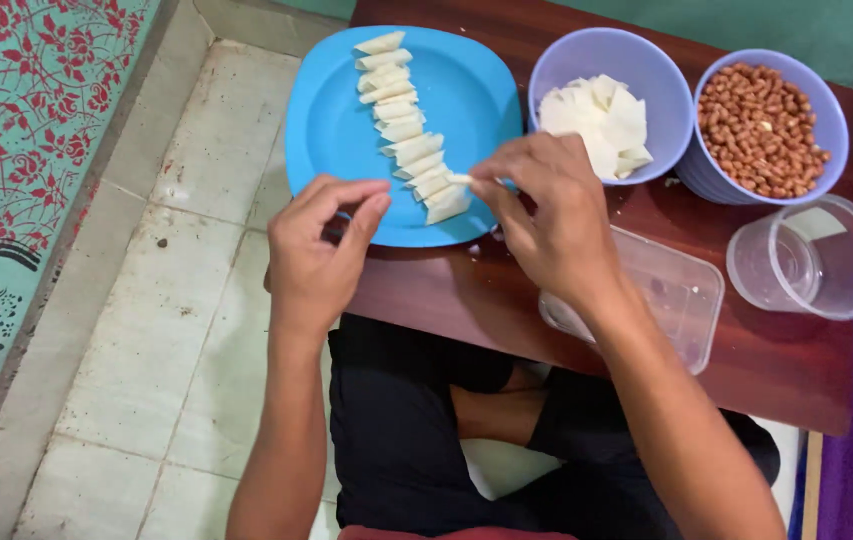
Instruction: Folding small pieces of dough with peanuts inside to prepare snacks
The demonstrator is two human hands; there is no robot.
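A blue plate [331, 130] lies on a dark wooden table [446, 295] and carries a row of several small folded white wrappers [404, 130]. My right hand [546, 215] hovers over the plate's near right edge, its fingertips pinching the end of one folded wrapper [449, 193] in the row. My left hand [321, 250] sits at the plate's near edge, fingers curled with the thumb and forefinger close together, holding nothing that I can see.
A lilac bowl of flat white wrapper sheets [596, 115] and a lilac bowl of peanuts [761, 125] stand at the back right. A clear rectangular tub [681, 300] and a clear round cup [811, 260] sit to the right. Tiled floor lies left.
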